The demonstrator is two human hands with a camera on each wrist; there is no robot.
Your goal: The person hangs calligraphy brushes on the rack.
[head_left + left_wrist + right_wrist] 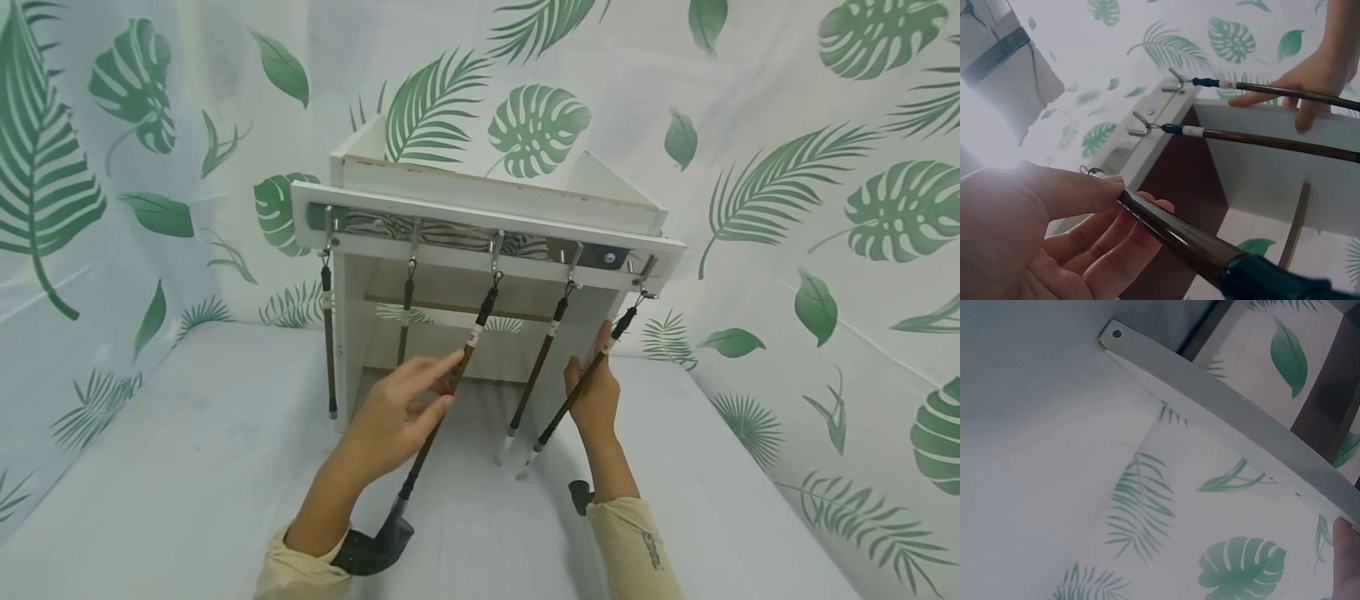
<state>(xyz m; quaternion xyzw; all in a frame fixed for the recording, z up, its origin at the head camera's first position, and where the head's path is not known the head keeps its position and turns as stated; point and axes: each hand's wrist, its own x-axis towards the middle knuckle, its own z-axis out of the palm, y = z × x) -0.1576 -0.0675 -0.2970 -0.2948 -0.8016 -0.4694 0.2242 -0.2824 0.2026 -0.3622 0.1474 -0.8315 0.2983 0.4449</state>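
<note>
My left hand pinches the brown shaft of the middle calligraphy brush between thumb and fingers. That brush hangs by a cord loop from the centre hook; its tip cannot be made out beside a black device at my left wrist. My right hand grips the front edge of the white stand's right side panel, behind the rightmost brush. In the left wrist view the same brush shaft lies across the left fingers. Part of the right hand shows in the right wrist view.
The white stand carries a front rail with a row of metal hooks. Other brushes hang at the far left, left of centre and right of centre. White cloth lies beneath; a leaf-patterned curtain surrounds it.
</note>
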